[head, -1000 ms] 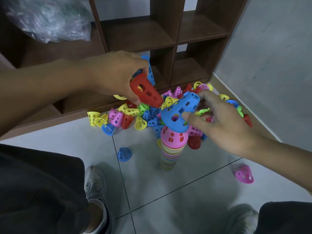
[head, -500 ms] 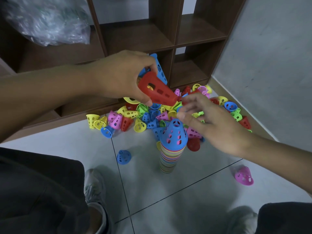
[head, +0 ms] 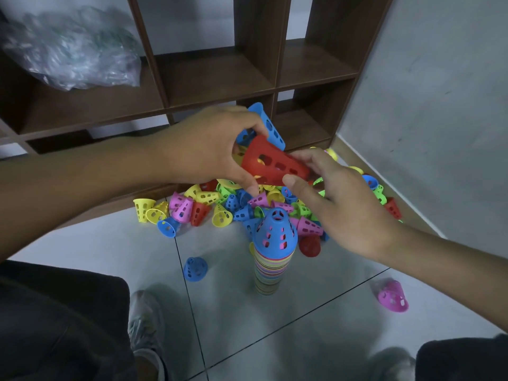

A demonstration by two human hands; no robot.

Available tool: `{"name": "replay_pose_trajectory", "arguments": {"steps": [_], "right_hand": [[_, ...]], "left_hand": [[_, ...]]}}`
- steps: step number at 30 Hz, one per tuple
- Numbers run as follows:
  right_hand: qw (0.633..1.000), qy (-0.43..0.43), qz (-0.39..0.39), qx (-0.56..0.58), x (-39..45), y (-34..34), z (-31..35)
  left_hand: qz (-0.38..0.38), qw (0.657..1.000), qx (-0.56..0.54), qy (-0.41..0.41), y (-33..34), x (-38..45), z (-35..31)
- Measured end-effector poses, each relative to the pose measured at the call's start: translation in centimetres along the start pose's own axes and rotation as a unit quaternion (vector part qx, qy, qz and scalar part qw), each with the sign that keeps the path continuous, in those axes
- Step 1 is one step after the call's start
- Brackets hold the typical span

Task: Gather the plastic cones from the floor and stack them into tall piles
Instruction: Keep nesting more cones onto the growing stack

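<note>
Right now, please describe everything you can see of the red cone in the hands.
The red cone looks like matte plastic, with rows of small rectangular holes in its wall. It lies tilted in the air above the stack, wide rim toward the left hand, narrow end toward the right hand. The left hand grips the rim; the right thumb and fingers pinch the narrow end. A blue cone sits behind it.

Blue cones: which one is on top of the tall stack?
The blue cone capping the striped stack, tip up. Another blue cone lies alone on the floor left of it.
</note>
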State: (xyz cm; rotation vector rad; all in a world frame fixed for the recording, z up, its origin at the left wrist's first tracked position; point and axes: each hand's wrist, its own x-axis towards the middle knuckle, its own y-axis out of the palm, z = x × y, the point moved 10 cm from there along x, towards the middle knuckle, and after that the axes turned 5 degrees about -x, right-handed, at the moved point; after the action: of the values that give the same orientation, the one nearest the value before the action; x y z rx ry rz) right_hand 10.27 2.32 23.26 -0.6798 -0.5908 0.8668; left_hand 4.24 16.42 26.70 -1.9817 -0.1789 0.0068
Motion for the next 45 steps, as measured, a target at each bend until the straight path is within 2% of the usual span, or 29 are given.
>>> {"name": "replay_pose_trajectory", "arguments": {"steps": [4, 12, 19, 29, 35, 41, 45], "right_hand": [[1.000, 0.006, -0.001, -0.007, -0.5, -0.4, -0.5], [0.999, 0.030, -0.027, -0.002, -1.1, -2.7, -2.0], [0.999, -0.004, -0.023, -0.041, -1.7, -4.3, -1.1], [0.978, -0.070, 0.073, -0.184, -1.4, 0.7, 0.9], [0.966, -0.071, 0.139, -0.206, -1.2, 4.0, 0.7], [0.981, -0.021, 0.151, -0.120, -0.8, 3.8, 0.1], [0.995, 0.062, 0.064, -0.034, 0.3, 1.4, -1.9]], "left_hand": [[0.019, 1.000, -0.024, -0.006, 0.2, 0.1, 0.0], [0.012, 0.999, 0.029, -0.018, 0.6, 0.4, 1.6], [-0.002, 0.999, 0.034, -0.033, 0.0, 0.2, 2.8], [-0.017, 0.999, 0.018, -0.026, -0.7, -0.3, 2.1], [-0.022, 0.998, -0.037, -0.038, -1.5, -1.0, 1.7], [-0.008, 0.993, -0.108, -0.052, -1.7, -1.9, 1.0], [-0.009, 0.987, -0.155, -0.047, -2.0, -2.1, 0.3]]}}
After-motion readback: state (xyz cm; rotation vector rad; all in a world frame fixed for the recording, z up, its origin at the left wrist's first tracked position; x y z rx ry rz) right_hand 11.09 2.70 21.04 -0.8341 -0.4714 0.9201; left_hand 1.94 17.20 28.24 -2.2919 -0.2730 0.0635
